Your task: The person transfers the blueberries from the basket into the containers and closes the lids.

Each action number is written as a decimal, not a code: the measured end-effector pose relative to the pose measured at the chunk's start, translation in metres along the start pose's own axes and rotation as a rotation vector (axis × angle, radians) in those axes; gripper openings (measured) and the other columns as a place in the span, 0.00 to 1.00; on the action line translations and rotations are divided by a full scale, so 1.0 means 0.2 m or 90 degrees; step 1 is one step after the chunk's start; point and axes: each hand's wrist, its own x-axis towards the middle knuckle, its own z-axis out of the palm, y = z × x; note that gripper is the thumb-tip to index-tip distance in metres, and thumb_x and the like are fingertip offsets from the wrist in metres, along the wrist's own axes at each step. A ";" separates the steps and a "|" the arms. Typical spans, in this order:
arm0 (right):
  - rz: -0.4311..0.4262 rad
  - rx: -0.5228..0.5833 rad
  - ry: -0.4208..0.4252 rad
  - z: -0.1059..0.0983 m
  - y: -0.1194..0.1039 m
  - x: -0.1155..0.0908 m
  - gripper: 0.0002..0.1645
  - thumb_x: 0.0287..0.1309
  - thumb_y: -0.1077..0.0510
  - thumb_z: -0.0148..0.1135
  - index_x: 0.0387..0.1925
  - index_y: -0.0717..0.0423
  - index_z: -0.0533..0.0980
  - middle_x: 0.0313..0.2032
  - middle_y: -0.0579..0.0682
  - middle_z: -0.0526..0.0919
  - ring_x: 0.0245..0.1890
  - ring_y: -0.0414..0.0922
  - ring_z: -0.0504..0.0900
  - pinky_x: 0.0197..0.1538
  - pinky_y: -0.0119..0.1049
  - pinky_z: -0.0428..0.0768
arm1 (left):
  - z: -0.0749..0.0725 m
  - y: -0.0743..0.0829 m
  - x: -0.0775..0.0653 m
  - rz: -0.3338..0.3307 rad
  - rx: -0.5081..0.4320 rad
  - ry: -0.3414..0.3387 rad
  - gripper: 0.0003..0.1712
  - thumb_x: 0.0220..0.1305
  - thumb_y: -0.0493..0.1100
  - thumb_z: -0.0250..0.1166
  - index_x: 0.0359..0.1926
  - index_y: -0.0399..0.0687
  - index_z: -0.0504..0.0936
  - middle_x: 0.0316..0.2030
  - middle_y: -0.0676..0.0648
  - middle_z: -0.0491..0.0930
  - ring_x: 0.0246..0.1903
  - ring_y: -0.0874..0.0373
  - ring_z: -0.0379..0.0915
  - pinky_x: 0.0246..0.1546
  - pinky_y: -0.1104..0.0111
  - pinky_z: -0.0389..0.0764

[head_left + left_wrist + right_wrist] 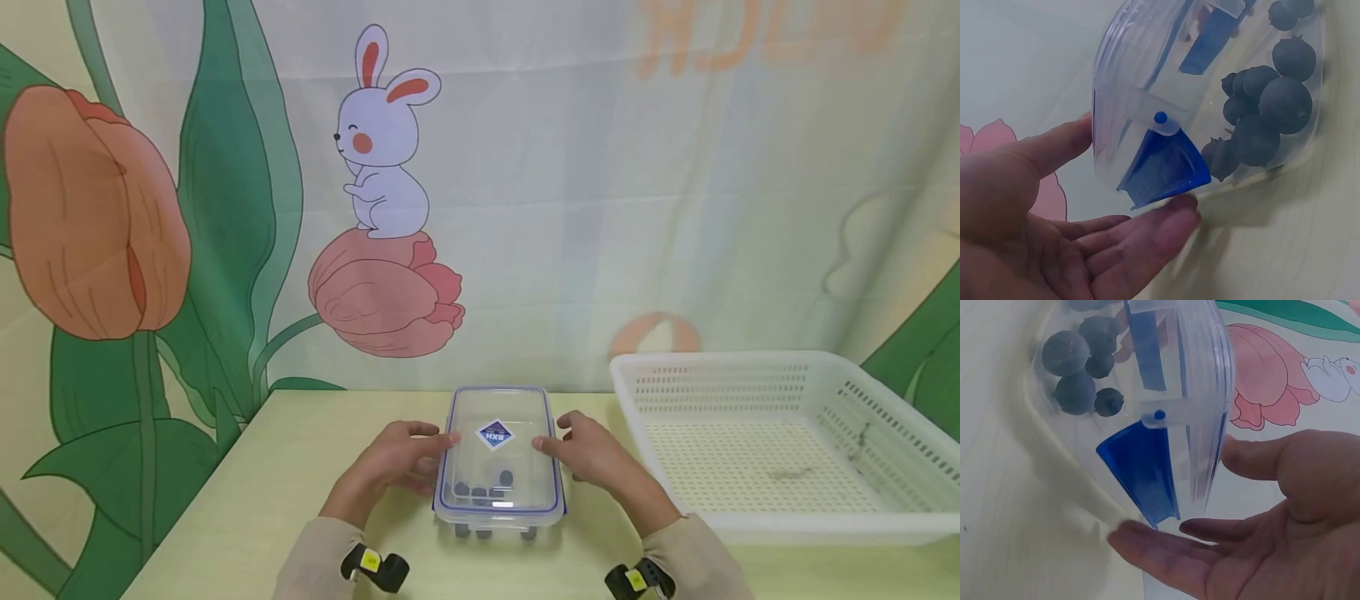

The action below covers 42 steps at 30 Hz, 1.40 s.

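Observation:
A clear plastic food container with a blue-edged lid sits mid-table. Inside are several blueberries, piled low against its walls. My left hand is at the left side, its thumb on the lid's edge and its fairly straight fingers at a blue latch that sticks outward. On the opposite side my right hand mirrors it, thumb at the lid's rim, extended fingertips under another flared blue latch. A diamond-shaped label marks the lid.
To the right stands a large white plastic basket with perforated walls, close to my right forearm. Behind the pale wooden table hangs a printed curtain with a rabbit and tulips.

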 end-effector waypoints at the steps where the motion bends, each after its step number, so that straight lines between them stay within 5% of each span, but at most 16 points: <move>1: 0.005 0.017 -0.013 0.00 0.00 0.00 0.37 0.75 0.52 0.65 0.67 0.79 0.66 0.52 0.71 0.82 0.45 0.60 0.87 0.43 0.52 0.90 | 0.00 0.00 0.00 0.000 -0.007 -0.008 0.44 0.67 0.55 0.76 0.71 0.29 0.72 0.45 0.40 0.88 0.40 0.47 0.89 0.35 0.57 0.91; 6: 0.010 0.052 -0.041 0.01 0.01 0.00 0.37 0.77 0.52 0.62 0.67 0.81 0.63 0.44 0.67 0.84 0.37 0.58 0.89 0.38 0.51 0.91 | 0.00 -0.01 0.00 0.002 0.000 0.013 0.44 0.65 0.56 0.77 0.70 0.31 0.73 0.46 0.41 0.87 0.41 0.47 0.88 0.34 0.58 0.91; 13: 0.000 -0.054 0.003 -0.01 0.01 0.00 0.41 0.72 0.48 0.68 0.63 0.83 0.69 0.50 0.73 0.83 0.35 0.56 0.88 0.39 0.50 0.90 | 0.02 0.03 0.00 0.020 0.032 0.078 0.34 0.63 0.50 0.80 0.62 0.33 0.81 0.42 0.41 0.86 0.38 0.48 0.87 0.32 0.60 0.91; 19: -0.020 -0.092 0.051 -0.02 -0.01 0.00 0.33 0.66 0.49 0.74 0.51 0.77 0.78 0.39 0.61 0.86 0.36 0.50 0.86 0.40 0.46 0.88 | 0.04 0.06 -0.02 0.031 0.043 0.091 0.25 0.63 0.47 0.80 0.53 0.33 0.86 0.39 0.42 0.86 0.35 0.50 0.86 0.32 0.62 0.91; 32: -0.058 -0.087 0.089 -0.01 -0.01 0.00 0.20 0.60 0.54 0.79 0.38 0.70 0.84 0.30 0.53 0.85 0.28 0.46 0.80 0.31 0.38 0.82 | 0.05 0.10 -0.07 0.040 0.075 0.112 0.19 0.63 0.44 0.80 0.47 0.34 0.87 0.37 0.43 0.84 0.33 0.51 0.83 0.34 0.64 0.90; 42: -0.061 -0.098 0.095 0.00 -0.01 0.00 0.21 0.61 0.55 0.79 0.41 0.70 0.83 0.30 0.53 0.83 0.29 0.46 0.79 0.30 0.37 0.80 | 0.05 0.10 -0.07 0.060 0.092 0.114 0.18 0.63 0.43 0.80 0.47 0.35 0.87 0.37 0.43 0.84 0.33 0.52 0.83 0.35 0.64 0.90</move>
